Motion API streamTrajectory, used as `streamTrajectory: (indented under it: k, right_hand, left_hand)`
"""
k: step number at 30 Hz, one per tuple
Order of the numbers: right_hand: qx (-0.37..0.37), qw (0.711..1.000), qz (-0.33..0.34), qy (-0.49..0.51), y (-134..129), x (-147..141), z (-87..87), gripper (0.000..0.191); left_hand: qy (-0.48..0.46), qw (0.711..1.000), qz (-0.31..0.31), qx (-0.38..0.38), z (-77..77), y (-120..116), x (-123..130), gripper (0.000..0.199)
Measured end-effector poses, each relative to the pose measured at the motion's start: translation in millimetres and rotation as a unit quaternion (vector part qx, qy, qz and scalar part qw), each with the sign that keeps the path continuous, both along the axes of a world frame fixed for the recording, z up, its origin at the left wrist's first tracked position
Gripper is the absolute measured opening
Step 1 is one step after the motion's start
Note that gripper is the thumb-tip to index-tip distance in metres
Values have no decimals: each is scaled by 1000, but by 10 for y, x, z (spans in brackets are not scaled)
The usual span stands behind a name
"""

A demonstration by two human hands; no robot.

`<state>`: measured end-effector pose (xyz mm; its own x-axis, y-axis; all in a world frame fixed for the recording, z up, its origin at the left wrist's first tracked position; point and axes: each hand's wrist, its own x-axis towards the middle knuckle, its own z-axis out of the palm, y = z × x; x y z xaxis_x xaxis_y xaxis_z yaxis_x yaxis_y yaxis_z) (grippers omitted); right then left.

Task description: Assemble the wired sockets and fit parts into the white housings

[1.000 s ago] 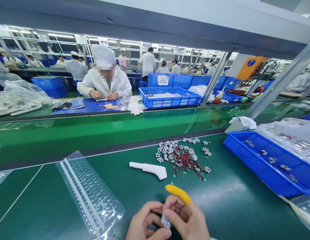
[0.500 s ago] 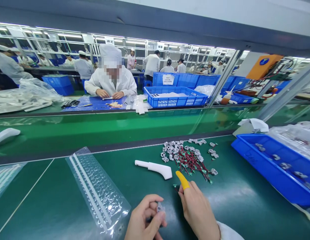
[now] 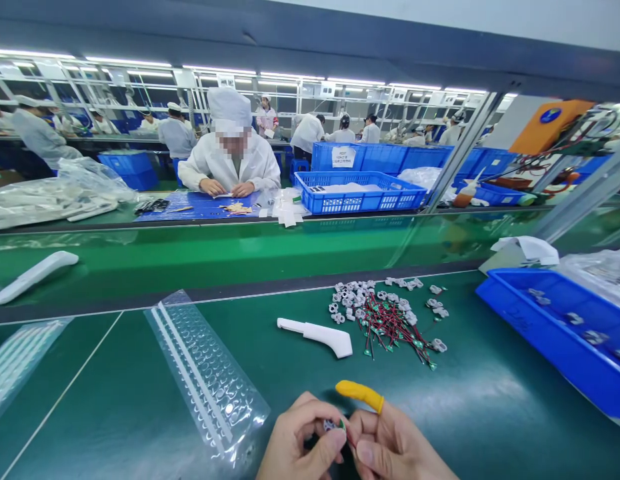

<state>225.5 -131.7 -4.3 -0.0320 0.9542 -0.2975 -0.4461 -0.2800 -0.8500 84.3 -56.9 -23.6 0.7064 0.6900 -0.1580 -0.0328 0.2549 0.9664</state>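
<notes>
Low in the head view my left hand (image 3: pixel 300 443) pinches a small grey plastic part (image 3: pixel 329 425), mostly covered by the fingers. My right hand (image 3: pixel 393 443), with a yellow finger cot (image 3: pixel 360 395) on its raised index finger, grips the red wire of a small green circuit board (image 3: pixel 343 424). The board is right against the grey part; whether it sits inside cannot be seen. Beyond the hands lie a white curved plastic handle piece (image 3: pixel 320 337), a cluster of loose grey parts (image 3: pixel 353 293) and a heap of red-wired boards (image 3: pixel 390 320).
A clear bag with white strips (image 3: pixel 200 373) lies left on the green table. To the right stands a blue bin (image 3: pixel 545 340) holding grey parts. Across the green belt (image 3: pixel 215 260), which carries a white piece (image 3: pixel 37 275), a co-worker (image 3: pixel 233 153) sits at work.
My right hand has moved down and left with the wired board, bringing it to the grey part in my left hand. Along the belt the white piece shows farther right.
</notes>
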Motion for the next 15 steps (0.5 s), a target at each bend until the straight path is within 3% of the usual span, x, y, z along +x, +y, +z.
streamTrajectory:
  k: [4,10,15]
  right_hand:
    - [13,992,-43,-117,-8,-2,-74,35]
    - [30,927,-108,-357,-39,-118,-199,17]
    - [24,904,-151,-399,3,-156,-147,13]
  left_hand:
    - [57,998,12,24,-14,5,-3,48]
    - [146,977,45,150,10,-12,-43,15]
    - [83,990,-4,115,-29,22,-68,21]
